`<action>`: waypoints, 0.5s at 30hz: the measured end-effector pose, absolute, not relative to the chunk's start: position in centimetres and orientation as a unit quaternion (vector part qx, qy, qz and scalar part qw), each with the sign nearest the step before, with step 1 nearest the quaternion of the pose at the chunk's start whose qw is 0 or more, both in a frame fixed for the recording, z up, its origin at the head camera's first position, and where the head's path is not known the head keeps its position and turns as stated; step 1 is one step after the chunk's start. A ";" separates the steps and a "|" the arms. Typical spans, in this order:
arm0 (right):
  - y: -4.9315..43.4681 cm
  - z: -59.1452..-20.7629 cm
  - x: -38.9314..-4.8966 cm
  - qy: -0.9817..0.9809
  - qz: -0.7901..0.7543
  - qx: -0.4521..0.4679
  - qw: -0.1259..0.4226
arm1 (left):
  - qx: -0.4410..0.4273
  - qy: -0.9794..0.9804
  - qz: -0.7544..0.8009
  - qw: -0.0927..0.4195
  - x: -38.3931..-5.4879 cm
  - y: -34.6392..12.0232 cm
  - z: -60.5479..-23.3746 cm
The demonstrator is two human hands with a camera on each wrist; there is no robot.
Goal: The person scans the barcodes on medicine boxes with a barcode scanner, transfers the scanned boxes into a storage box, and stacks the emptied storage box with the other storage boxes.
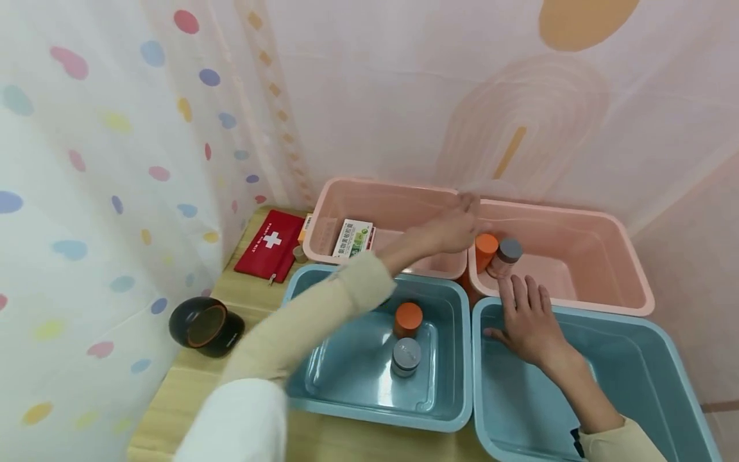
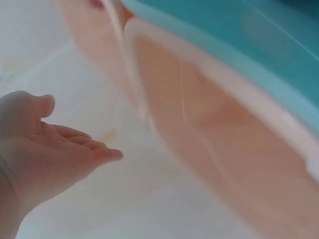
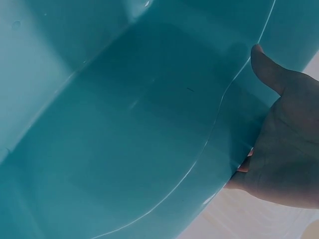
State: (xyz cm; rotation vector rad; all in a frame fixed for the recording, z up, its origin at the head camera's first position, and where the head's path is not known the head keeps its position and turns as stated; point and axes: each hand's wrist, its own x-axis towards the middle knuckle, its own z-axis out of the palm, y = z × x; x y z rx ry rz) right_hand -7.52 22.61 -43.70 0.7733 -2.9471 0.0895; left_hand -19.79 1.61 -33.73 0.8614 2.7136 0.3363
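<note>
My left hand [image 1: 453, 228] is raised over the pink bins, near where their rims meet; it looks blurred in the head view. In the left wrist view its thumb and fingers [image 2: 75, 142] extend loosely with nothing in them. My right hand [image 1: 531, 321] lies across the back rim of the right blue bin [image 1: 664, 346], fingers stretched toward the right pink bin [image 1: 600, 256]. A grey-lidded jar [image 1: 506, 255] and an orange container [image 1: 485, 250] stand together just beyond those fingertips. The right wrist view shows the thumb [image 3: 269, 69] by the bin's inner wall, with the other fingers mostly hidden.
The left pink bin [image 1: 387, 186] holds a white-green medicine box [image 1: 353, 236]. Inside the left blue bin [image 1: 335, 378] stand an orange-lidded jar [image 1: 408, 319] and a grey-lidded jar [image 1: 406, 356]. A red first aid pouch [image 1: 268, 247] and a black round object [image 1: 204, 325] lie left.
</note>
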 end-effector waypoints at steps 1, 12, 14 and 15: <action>22.6 -43.8 -7.6 -0.966 0.028 0.252 0.045 | 0.299 0.935 0.125 0.141 -19.2 0.3 -33.2; 21.9 -44.4 -8.9 -0.966 0.037 0.252 0.031 | 0.443 0.864 0.170 0.168 -9.0 -9.6 -37.3; 22.0 -44.9 -9.2 -0.966 0.039 0.254 0.034 | 0.447 0.866 0.135 0.181 -8.0 -10.0 -38.7; 22.1 -45.1 -9.3 -0.965 0.039 0.256 0.036 | 0.444 0.869 0.120 0.184 -7.6 -10.0 -39.4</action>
